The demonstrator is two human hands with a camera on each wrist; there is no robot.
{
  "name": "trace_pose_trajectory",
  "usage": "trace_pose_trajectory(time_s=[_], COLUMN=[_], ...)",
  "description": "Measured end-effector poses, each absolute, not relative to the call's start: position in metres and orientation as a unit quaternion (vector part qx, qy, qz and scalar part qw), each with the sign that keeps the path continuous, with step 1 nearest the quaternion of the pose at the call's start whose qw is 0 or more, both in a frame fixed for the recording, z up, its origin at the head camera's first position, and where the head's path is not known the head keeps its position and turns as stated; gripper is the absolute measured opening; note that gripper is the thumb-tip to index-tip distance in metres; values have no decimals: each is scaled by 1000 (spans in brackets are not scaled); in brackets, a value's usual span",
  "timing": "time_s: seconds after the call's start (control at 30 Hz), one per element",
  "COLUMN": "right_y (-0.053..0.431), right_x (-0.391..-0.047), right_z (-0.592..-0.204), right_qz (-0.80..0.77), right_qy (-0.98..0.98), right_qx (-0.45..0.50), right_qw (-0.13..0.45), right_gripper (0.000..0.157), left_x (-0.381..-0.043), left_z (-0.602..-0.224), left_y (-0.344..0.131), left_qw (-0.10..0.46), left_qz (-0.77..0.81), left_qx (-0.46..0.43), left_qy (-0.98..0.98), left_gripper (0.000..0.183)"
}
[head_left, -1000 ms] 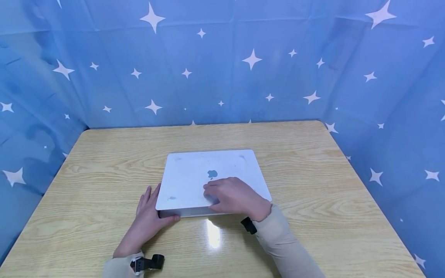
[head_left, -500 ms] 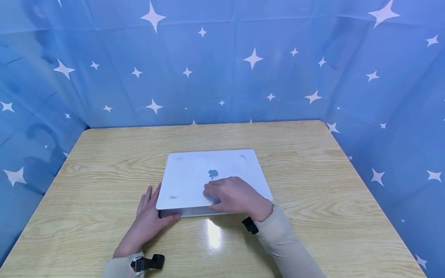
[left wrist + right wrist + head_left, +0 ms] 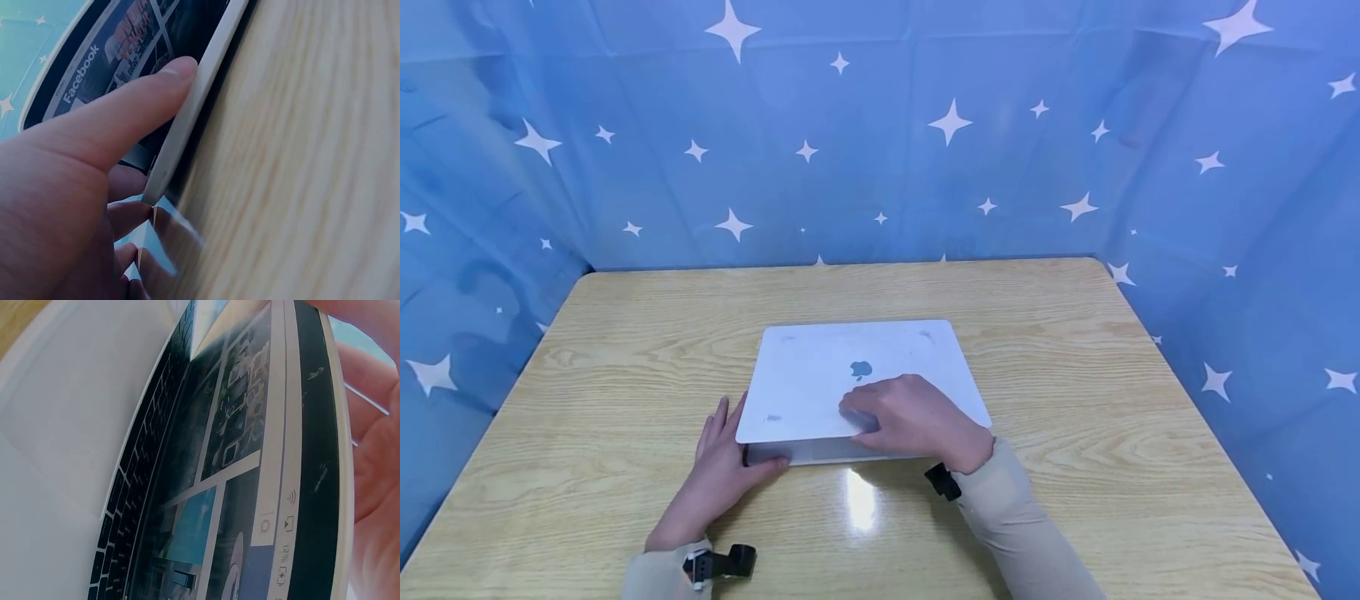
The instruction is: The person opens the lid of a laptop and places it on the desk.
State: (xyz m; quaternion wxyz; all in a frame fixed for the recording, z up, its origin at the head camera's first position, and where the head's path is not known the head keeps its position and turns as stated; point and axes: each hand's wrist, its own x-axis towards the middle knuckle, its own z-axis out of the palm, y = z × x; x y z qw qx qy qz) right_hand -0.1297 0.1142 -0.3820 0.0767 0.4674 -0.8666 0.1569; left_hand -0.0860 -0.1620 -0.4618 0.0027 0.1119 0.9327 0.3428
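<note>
Right hand (image 3: 913, 419) pinches MacBook lid (image 3: 808, 371), seemingly to tilt it; spread left hand (image 3: 718, 467) should brace front-left corner of its base (image 3: 831, 452).

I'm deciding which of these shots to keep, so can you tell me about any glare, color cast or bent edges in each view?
Head view: a bright glare patch on the table, just nearer than the laptop; left wrist view: dim and bluish, wood grain soft, screen edge curved; right wrist view: hazy, palm rest washed pale, lid edge bowed.
</note>
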Motion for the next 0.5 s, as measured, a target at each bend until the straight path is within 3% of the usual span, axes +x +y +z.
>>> trace_pose_trajectory(time_s=[0.5], right_y=[115], right_x=[-129], right_z=[-379], right_qz=[158], right_qy=[-869], right_qx=[461], right_qw=[85], right_gripper=[13], left_x=[-86], left_z=[-461], left_y=[-163], left_qw=[19], left_qz=[331], left_qx=[111], left_qy=[937], left_gripper=[105])
